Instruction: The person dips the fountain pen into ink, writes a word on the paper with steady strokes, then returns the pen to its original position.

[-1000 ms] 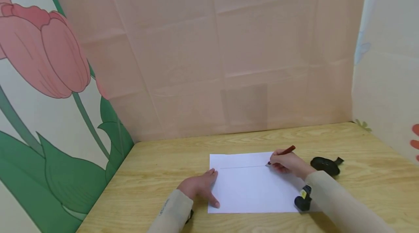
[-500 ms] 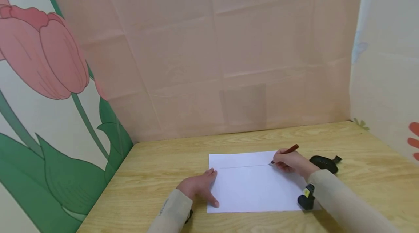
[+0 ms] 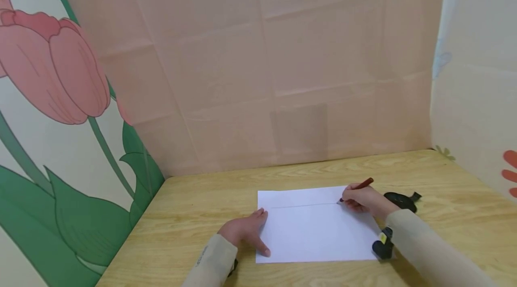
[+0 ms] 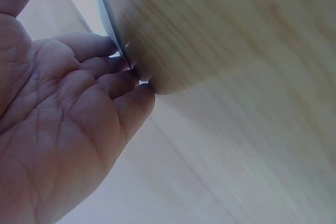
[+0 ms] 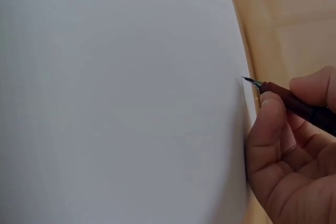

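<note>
A white sheet of paper [image 3: 311,237] lies on the wooden table, with a thin dark line [image 3: 299,206] running across its upper part. My right hand [image 3: 365,199] pinches a dark red fountain pen [image 3: 366,182] between thumb and fingers. In the right wrist view, the metal nib of the fountain pen [image 5: 294,103] touches the paper at the line's right end. My left hand [image 3: 246,229] rests at the sheet's left edge, thumb spread apart. In the left wrist view, the fingertips [image 4: 139,100] meet the table by the paper's edge.
Behind my right hand, a black rounded object [image 3: 400,202] with a small tab lies on the table [image 3: 194,215]. Pinkish sheeting [image 3: 226,76] covers the back, a tulip-printed panel [image 3: 76,71] stands left, and a pale panel [image 3: 476,76] stands right. Black gear [image 3: 382,246] sits at my right wrist.
My right hand has slid to the right with the fountain pen, and the line on the paper has grown longer behind the nib. My left hand stays at the sheet's left edge.
</note>
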`<state>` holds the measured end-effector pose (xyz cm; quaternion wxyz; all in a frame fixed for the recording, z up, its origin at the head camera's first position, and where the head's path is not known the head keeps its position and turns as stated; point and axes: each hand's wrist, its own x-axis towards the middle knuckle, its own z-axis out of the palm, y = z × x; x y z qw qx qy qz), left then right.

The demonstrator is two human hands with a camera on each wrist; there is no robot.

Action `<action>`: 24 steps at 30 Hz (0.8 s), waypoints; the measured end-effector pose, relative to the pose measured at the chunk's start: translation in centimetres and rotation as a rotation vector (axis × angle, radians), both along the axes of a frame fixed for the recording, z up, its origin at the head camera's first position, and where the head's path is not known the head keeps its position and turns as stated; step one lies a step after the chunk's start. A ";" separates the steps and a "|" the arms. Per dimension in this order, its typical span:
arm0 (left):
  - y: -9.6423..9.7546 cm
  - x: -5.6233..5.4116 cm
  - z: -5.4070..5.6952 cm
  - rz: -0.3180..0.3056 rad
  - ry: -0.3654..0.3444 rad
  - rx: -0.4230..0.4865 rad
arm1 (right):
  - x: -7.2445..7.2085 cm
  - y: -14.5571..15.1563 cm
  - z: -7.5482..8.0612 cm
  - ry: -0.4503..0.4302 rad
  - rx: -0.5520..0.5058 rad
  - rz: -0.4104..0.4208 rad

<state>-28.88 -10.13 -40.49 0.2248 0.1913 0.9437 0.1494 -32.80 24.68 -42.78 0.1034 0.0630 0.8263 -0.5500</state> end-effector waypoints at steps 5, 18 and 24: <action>0.0 -0.1 -0.1 -0.016 0.017 -0.004 | -0.1 0.3 -0.2 -0.004 -0.010 -0.004; 0.0 0.0 -0.1 -0.010 0.019 -0.006 | 0.1 0.9 -0.1 0.005 0.007 -0.008; 0.1 -0.2 -0.3 -0.010 0.015 -0.001 | -0.1 1.0 -0.2 -0.001 0.005 -0.009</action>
